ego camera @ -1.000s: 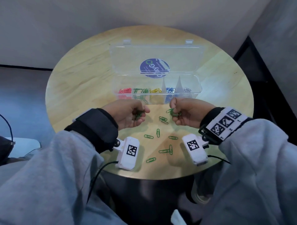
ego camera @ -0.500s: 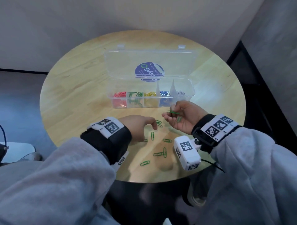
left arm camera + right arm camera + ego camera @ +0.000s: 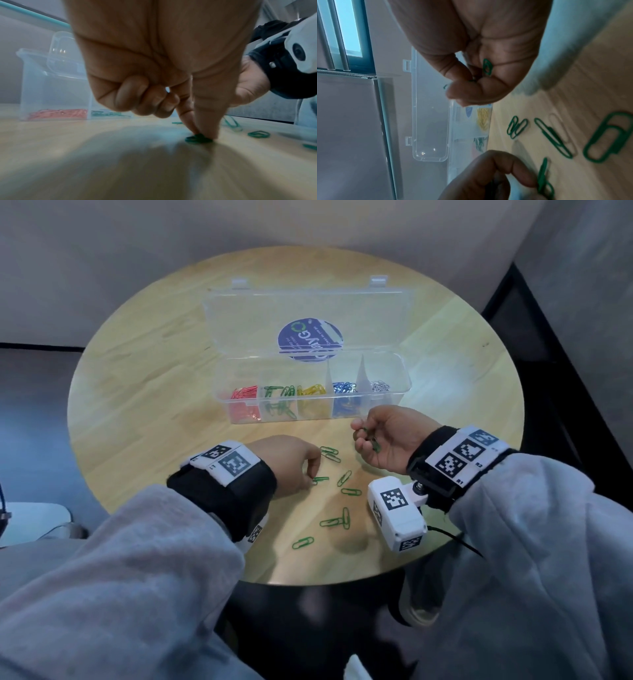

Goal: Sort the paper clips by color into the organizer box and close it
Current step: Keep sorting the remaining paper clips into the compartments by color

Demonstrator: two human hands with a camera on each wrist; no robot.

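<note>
A clear organizer box stands open on the round table, its lid laid back. Its compartments hold red, green, yellow, blue and silver clips. Several green clips lie loose in front of it. My left hand is palm down, thumb and forefinger pinching a green clip that lies on the wood. My right hand hovers palm up over the table, fingers curled round a few green clips.
The wooden table's front edge is close behind the loose clips. A wrist camera hangs under my right wrist just above the table. Dark floor and grey walls surround the table.
My left hand turned palm down and moved onto a loose clip on the table. My right hand rolled palm up, still holding its green clips.
</note>
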